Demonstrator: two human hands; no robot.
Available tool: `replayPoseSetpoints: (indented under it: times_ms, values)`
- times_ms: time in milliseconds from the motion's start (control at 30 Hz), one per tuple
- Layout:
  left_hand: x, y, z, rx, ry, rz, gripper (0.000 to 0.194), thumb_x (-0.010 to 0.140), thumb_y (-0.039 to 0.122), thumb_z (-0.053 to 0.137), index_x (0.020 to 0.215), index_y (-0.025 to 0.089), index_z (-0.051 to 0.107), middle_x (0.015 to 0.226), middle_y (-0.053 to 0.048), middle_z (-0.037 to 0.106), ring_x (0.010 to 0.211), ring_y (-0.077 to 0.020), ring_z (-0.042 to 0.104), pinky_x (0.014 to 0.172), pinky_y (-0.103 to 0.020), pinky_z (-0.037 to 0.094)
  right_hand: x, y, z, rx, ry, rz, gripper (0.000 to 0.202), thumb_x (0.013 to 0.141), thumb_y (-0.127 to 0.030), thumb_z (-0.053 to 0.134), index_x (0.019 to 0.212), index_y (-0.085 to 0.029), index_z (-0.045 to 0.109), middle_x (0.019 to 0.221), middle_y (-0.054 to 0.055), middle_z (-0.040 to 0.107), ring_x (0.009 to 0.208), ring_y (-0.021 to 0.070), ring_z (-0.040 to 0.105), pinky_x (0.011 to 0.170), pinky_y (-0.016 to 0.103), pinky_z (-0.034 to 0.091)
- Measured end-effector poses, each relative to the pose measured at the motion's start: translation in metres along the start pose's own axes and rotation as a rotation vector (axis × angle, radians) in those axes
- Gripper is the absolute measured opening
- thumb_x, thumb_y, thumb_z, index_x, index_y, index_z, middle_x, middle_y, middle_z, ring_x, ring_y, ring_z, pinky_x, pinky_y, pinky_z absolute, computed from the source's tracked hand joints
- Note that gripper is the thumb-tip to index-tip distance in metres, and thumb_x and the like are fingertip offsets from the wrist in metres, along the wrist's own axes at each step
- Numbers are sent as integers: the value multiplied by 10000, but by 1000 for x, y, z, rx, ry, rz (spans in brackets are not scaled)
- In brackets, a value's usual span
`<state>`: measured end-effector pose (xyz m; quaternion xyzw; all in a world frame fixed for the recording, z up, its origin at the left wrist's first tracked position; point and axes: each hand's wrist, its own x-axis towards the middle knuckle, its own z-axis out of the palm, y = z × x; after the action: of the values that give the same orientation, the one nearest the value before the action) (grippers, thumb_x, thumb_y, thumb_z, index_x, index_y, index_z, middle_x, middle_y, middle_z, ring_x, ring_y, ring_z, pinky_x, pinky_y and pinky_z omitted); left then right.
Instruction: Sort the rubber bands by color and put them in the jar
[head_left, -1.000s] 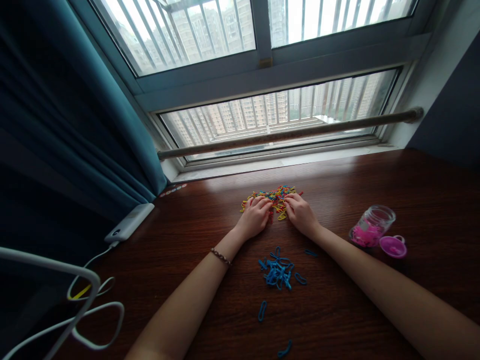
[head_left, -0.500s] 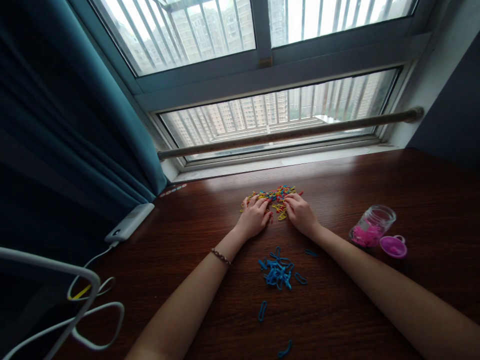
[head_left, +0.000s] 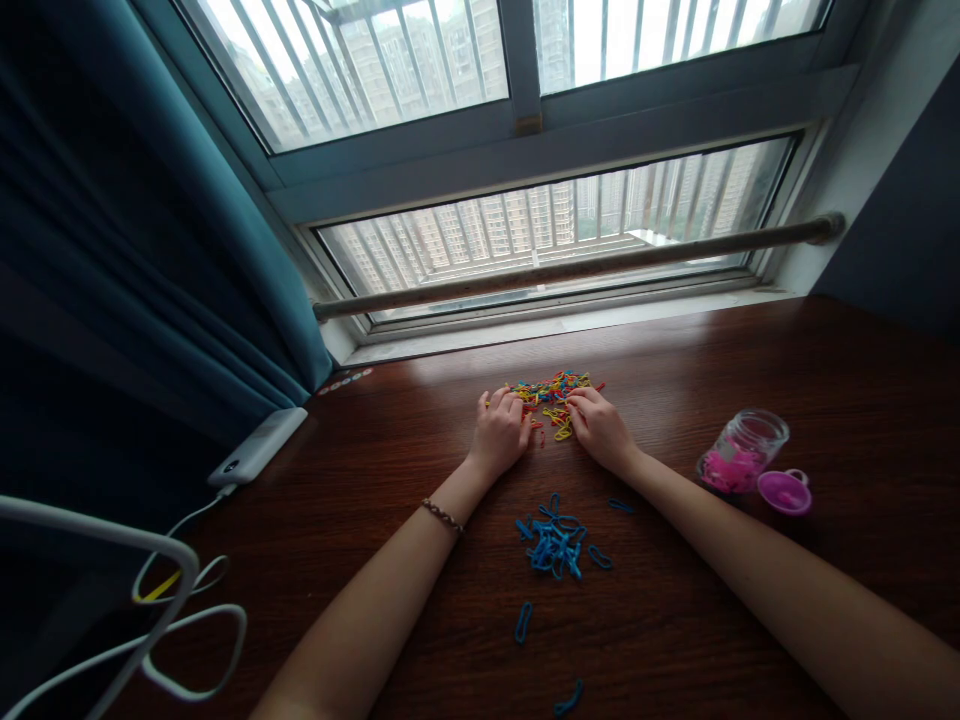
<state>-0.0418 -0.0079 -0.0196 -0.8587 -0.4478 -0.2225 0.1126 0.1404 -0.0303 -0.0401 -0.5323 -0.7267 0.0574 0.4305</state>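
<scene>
A mixed heap of small, pin-shaped plastic clips (head_left: 555, 386) in red, yellow, blue and green lies on the dark wooden table. My left hand (head_left: 501, 432) rests over the heap's left edge, fingers bent and apart, covering some clips. At the right edge, my right hand (head_left: 598, 428) has its fingers drawn together against the clips; whatever is between the fingertips is too small to make out. A few yellow clips (head_left: 562, 432) lie between the hands. Closer to me is a separate pile of blue clips (head_left: 555, 548), with several loose blue ones around it.
A clear jar (head_left: 742, 450) with pink pieces lies tilted on the right, beside a purple lid (head_left: 785, 492). On the left are a white power bank (head_left: 259, 446) with a cable, a white tube (head_left: 97, 522) and a blue curtain (head_left: 210, 250). Behind the table runs a window rail (head_left: 570, 270).
My left hand has shifted slightly left, uncovering some red and orange clips. My right hand has stayed almost in place at the heap's edge. The blue pile is unchanged.
</scene>
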Motion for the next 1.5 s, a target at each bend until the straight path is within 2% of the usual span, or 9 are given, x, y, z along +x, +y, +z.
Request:
replayPoseSetpoints:
  times_ms: [367, 500, 700, 800, 867, 933, 1267, 1400, 1500]
  values:
    - [1, -6, 11, -78, -92, 74, 259, 842, 179, 355, 1006, 169, 555, 1122, -94, 545, 1129, -216, 428, 1007, -459, 232, 2, -4, -4, 88, 59, 2, 223, 818, -207, 409, 840, -158, 626, 942, 100, 599, 899, 190, 563, 838, 320, 441]
    - [1, -8, 13, -88, -80, 82, 275, 847, 168, 346, 1032, 156, 550, 1107, -99, 544, 1079, -207, 465, 1008, -450, 251, 3, -11, -8, 373, 70, 189, 203, 770, -263, 484, 708, -168, 652, 772, 69, 654, 772, 183, 598, 774, 328, 464]
    - [2, -12, 15, -141, -20, 89, 278, 835, 141, 354, 1039, 132, 544, 1093, -115, 543, 1048, -215, 489, 995, -440, 317, 3, -30, -20, 1097, -423, 419, 259, 687, -351, 576, 680, -108, 665, 705, 63, 662, 662, 148, 611, 695, 287, 482]
    - [2, -15, 17, -202, 12, 69, 288, 829, 124, 357, 1056, 129, 535, 1091, -116, 536, 1038, -208, 499, 949, -384, 399, 1, -44, -29, 1104, -888, 318, 313, 690, -386, 583, 695, -89, 683, 697, 77, 670, 629, 141, 610, 609, 239, 466]
    - [2, -16, 18, -230, 22, 55, 290, 827, 111, 358, 1059, 130, 532, 1087, -112, 534, 1031, -198, 506, 930, -355, 424, 0, -50, -30, 1028, -1037, 262, 344, 705, -410, 569, 736, -91, 693, 655, 68, 669, 579, 130, 604, 536, 211, 439]
    - [1, -17, 18, -241, 33, 38, 280, 826, 103, 362, 1043, 132, 536, 1068, -105, 540, 1017, -191, 512, 919, -343, 432, 0, -50, -27, 966, -975, 240, 367, 719, -429, 551, 750, -93, 696, 570, 46, 648, 504, 110, 577, 475, 193, 404]
    - [1, -22, 13, -265, 94, -73, 180, 840, 162, 411, 873, 164, 588, 837, -68, 613, 814, -176, 567, 780, -326, 467, 2, -16, -10, 644, -128, 393, 374, 755, -427, 491, 595, -133, 659, 459, 12, 573, 414, 101, 501, 445, 210, 365]
    - [1, -12, 3, -461, 90, 7, 183, 834, 192, 428, 906, 160, 592, 865, -65, 633, 821, -159, 574, 767, -288, 463, 1, -12, -12, 491, 118, 449, 379, 780, -424, 455, 590, -152, 640, 401, -12, 519, 386, 106, 484, 484, 228, 376]
    - [-2, 6, -11, -633, -34, 97, 213, 808, 183, 445, 951, 143, 598, 763, -44, 632, 679, -120, 565, 656, -231, 458, 2, -10, -13, 409, 210, 462, 378, 789, -417, 439, 595, -158, 634, 423, -9, 532, 414, 114, 502, 515, 231, 384]
